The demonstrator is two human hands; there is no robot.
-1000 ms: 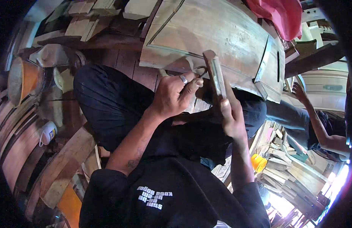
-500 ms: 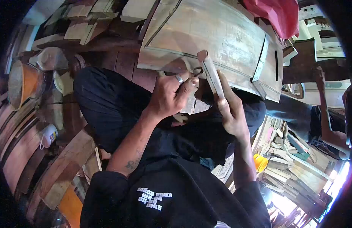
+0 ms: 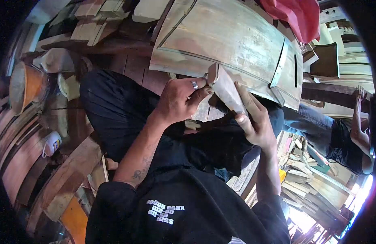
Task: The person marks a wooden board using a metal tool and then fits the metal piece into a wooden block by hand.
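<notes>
A short, pale wooden piece (image 3: pixel 228 90) is held at a slant above my lap, its upper end near the lower edge of a large wooden panel (image 3: pixel 224 36). My right hand (image 3: pixel 255 118) is closed round its lower right part, with thumb on the near side and fingers along the far side. At its upper left end is my left hand (image 3: pixel 182 97), a ring on one finger, thumb and forefinger pinched together. What this pinch holds is too small and hidden to make out.
Another person (image 3: pixel 350 136) is at the right, one hand on a dark beam (image 3: pixel 330 92). A red cloth (image 3: pixel 295 18) lies behind the panel. Boards, a white cup (image 3: pixel 52 143) and an orange container (image 3: pixel 28 87) are at the left; wood scraps (image 3: pixel 306 183) lie at the lower right.
The wooden piece has turned and tilted, showing a broader face, and its upper end has moved lower and left. The small dark loop at my left fingertips no longer shows. The other person's hand moved right.
</notes>
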